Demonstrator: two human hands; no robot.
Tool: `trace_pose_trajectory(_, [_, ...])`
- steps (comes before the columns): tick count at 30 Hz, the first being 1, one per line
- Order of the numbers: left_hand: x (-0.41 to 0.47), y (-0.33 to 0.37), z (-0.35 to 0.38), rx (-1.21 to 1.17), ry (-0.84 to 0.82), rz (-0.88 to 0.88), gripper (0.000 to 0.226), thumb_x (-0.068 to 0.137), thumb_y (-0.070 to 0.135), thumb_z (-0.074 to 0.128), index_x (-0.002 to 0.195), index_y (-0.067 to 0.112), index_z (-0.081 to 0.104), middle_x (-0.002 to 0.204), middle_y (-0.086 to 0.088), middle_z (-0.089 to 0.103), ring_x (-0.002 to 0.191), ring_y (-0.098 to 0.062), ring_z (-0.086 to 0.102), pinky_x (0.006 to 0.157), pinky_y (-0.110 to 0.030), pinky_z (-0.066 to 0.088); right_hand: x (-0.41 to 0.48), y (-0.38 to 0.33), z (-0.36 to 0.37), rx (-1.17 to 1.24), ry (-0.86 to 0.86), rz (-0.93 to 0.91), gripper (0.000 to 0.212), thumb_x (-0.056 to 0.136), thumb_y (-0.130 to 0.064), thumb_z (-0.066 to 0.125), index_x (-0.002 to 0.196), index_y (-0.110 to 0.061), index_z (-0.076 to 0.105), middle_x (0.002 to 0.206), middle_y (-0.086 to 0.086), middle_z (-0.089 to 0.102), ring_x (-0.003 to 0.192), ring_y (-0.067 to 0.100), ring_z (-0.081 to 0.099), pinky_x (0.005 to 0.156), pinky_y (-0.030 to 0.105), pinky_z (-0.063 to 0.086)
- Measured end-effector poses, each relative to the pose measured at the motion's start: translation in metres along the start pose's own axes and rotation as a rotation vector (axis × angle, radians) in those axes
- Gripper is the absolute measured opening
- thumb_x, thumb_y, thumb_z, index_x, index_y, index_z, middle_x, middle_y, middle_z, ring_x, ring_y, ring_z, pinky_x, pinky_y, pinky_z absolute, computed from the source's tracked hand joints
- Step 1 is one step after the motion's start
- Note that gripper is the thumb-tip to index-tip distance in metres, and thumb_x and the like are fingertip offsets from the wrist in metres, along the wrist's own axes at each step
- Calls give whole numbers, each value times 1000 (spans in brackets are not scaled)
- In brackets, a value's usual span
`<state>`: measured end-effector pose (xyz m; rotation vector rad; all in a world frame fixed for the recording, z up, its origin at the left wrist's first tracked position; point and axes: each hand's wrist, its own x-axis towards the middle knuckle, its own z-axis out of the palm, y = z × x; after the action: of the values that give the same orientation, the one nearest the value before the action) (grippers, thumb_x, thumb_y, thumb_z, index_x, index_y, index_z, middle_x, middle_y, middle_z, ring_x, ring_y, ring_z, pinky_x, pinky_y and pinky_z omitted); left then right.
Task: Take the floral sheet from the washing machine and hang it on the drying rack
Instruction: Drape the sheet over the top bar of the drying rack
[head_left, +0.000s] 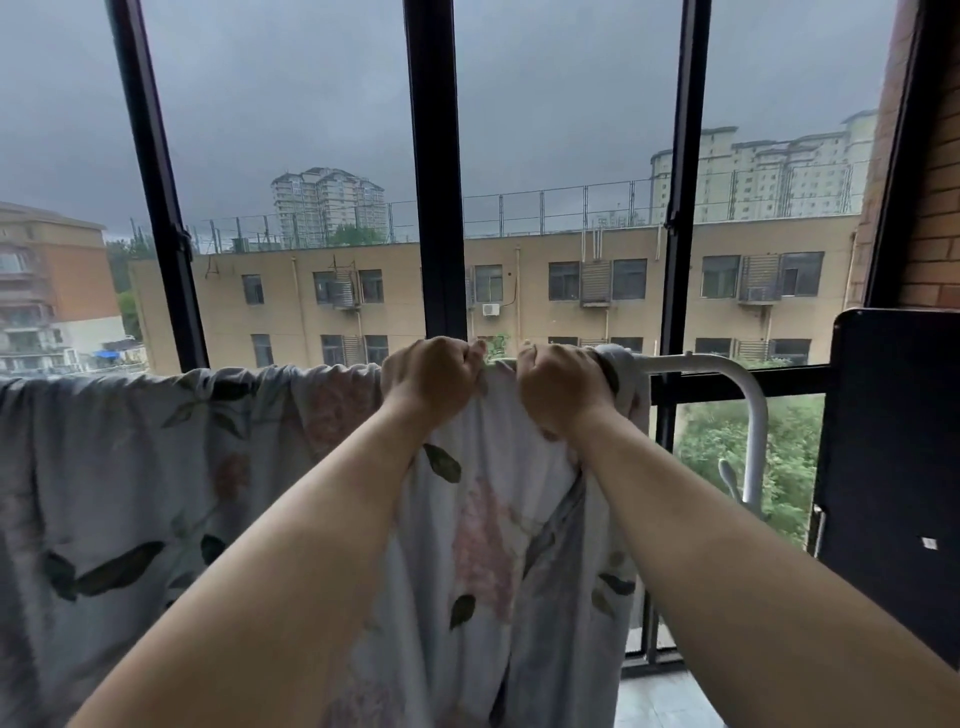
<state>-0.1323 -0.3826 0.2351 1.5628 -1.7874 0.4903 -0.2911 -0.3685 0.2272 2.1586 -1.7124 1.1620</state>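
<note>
Two bare forearms reach forward. The left hand (431, 371) and right hand (563, 387), set close together, each clench a bunch of the pale blue cotton sheet printed with pink flowers and green leaves (156, 441). The sheet hangs over the top rail of a white tubular metal drying rack (756, 415). The grip likely serves to spread gathered cloth toward the rail's bare right end. Fingertips, most of the rail and the sheet's hem are hidden or cut off. Beyond, black metal window frames (436, 182) face a tan apartment block (571, 291).
</note>
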Motion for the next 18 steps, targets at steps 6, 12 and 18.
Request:
trace_pose_trajectory(6, [6,-15,2,31,31,-16,51,103,48,33,88,20,73,88,-9,72,83,-31,63,71,-33,40,10,49,-18,-250,-42,62,62,101,-40,16,107,-11,70,115,18,69,112,34,60,103,42,35])
trace_pose_trajectory(12, [10,-39,2,10,53,-29,53,102,48,34,88,15,73,87,-15,72,82,-34,65,68,-33,44,17,98,-51,-445,-76,206,60,97,-36,14,110,-10,68,119,21,67,113,35,59,100,46,34])
trace_pose_trajectory(18, [7,-50,-5,13,77,2,52,103,45,34,98,12,74,93,-20,72,86,-37,66,71,-34,47,17,128,-66,-361,-45,365,57,101,-36,20,124,-6,62,131,23,59,119,36,53,101,43,36])
